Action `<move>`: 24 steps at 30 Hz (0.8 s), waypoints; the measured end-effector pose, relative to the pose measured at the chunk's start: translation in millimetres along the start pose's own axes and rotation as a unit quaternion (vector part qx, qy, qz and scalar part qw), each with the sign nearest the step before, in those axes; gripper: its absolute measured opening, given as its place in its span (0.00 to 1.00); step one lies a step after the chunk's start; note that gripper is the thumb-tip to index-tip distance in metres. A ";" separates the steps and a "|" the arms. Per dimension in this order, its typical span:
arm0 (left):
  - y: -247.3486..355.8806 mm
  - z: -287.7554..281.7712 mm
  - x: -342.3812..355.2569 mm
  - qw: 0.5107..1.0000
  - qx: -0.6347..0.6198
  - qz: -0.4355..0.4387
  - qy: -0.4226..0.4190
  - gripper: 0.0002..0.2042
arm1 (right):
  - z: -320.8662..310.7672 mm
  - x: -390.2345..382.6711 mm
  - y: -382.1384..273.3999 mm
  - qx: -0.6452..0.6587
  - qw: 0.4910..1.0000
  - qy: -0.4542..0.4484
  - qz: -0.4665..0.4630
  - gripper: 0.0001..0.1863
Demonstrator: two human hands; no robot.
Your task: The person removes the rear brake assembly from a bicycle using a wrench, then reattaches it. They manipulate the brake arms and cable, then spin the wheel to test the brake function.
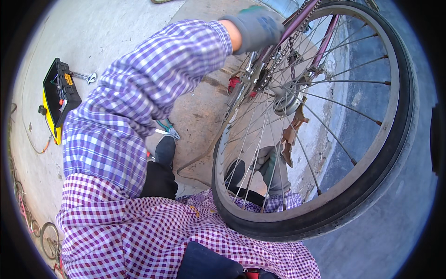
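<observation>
A purple bicycle frame rises at the upper right, with its spoked wheel, chain and silver hub. My left hand, in a grey glove, reaches over from the left and grips the frame beside the chain; its fingertips are mostly out of sight. My right hand, also gloved, is low behind the spokes, fingers curled; what it holds is hidden. A rusty metal bracket hangs just above it. Green-handled pliers lie on the ground near my shoe.
An open black-and-yellow toolbox lies at the left with an adjustable wrench beside it. Several bicycles show at the far lower left. A hose crosses the concrete ground. A low painted ledge runs along the right.
</observation>
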State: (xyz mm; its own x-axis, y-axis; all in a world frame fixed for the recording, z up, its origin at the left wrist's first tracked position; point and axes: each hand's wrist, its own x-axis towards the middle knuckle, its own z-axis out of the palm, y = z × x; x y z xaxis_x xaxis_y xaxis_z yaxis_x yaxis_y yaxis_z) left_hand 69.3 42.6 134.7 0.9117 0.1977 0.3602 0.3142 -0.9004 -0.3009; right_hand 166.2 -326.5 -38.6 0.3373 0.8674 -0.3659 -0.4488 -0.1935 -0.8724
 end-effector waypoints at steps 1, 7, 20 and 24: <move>-0.6 7.3 9.2 0.999 -0.037 -0.031 -0.009 0.08 | -11.8 -5.9 -6.3 -0.003 1.000 -0.004 0.007 0.38; 6.4 100.2 -14.6 0.926 -0.314 -0.152 -0.144 0.08 | -32.7 -9.8 -14.1 -0.010 1.000 -0.012 0.026 0.36; 95.0 53.7 -153.6 0.829 -0.451 -0.322 -0.074 0.11 | -12.6 -47.2 -26.9 -0.020 1.000 0.002 -0.003 0.27; 86.9 50.6 -162.1 0.869 -0.403 -0.282 -0.048 0.11 | -21.3 -43.5 -26.3 -0.017 1.000 -0.010 0.019 0.26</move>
State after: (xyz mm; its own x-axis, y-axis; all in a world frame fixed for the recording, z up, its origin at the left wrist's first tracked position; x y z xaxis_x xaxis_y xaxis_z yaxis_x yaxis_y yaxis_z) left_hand -37.8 -48.1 5.4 0.7024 0.6928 0.1632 0.4661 -0.6210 0.6301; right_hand 181.0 -368.9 -6.6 0.3029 0.8682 -0.3929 -0.4318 -0.2425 -0.8688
